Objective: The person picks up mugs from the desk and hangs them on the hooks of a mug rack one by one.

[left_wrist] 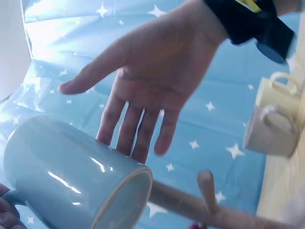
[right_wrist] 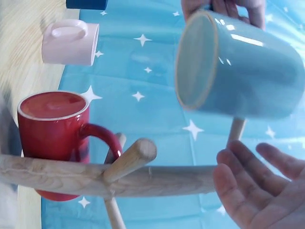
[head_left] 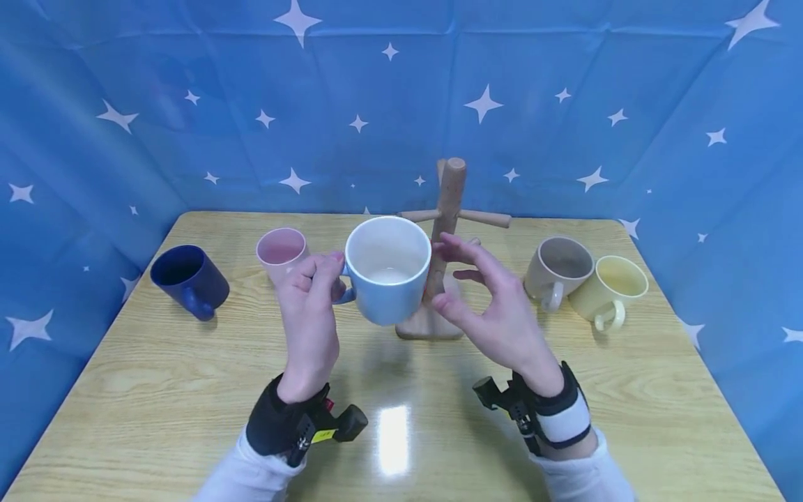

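A light blue mug (head_left: 387, 301) is held up over the table, its mouth tipped toward the head camera. My left hand (head_left: 309, 310) pinches its handle between thumb and fingers. On the mug's other side, my right hand (head_left: 502, 310) has its fingers spread and loosely bent, holding nothing. The left wrist view shows this right palm (left_wrist: 157, 67) facing the mug. Just behind the mug stands a wooden mug tree (head_left: 450, 192) with several pegs. A red mug (right_wrist: 52, 136) hangs by its handle on a peg, mostly hidden in the head view.
On the table (head_left: 157, 404), a dark blue mug (head_left: 190, 280) and a pink mug (head_left: 281, 252) stand at the left. A grey mug (head_left: 555, 272) and a pale yellow mug (head_left: 611, 289) sit close together at the right. A blue star-patterned cloth (head_left: 401, 104) hangs behind.
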Demonstrator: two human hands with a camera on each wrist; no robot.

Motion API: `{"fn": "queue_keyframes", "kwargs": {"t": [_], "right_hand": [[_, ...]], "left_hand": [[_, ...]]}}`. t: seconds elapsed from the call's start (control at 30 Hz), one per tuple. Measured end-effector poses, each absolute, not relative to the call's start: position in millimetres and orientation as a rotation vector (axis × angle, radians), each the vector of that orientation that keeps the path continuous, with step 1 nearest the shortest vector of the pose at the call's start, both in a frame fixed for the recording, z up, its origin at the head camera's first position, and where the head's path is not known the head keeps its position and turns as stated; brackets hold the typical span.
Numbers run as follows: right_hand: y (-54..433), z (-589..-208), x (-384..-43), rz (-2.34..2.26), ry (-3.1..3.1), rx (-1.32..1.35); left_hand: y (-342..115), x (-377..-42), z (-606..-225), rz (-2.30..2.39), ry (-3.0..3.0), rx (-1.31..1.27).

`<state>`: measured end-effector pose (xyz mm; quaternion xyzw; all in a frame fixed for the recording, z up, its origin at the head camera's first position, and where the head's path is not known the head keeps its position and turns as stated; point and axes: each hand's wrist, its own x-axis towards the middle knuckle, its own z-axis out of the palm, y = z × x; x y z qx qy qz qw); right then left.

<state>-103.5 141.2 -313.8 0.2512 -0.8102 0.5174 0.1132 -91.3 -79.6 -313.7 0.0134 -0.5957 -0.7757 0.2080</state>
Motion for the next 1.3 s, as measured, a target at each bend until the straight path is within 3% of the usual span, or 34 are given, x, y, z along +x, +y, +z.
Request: {"fn": "queue_keyframes", "kwargs": {"t": [0.47,1.3], "right_hand": [[147.2,-319.7,-100.7,1.603,-2.289,0.738],[132.5,-329.5,-97.5,1.746,-2.248,0.782]], "left_hand": [[-52.0,-91.5,-315.3,-2.263,-1.686,-0.040],[-44.5,-83.5,-319.1,-2.300,-1.730,-0.074]]}}
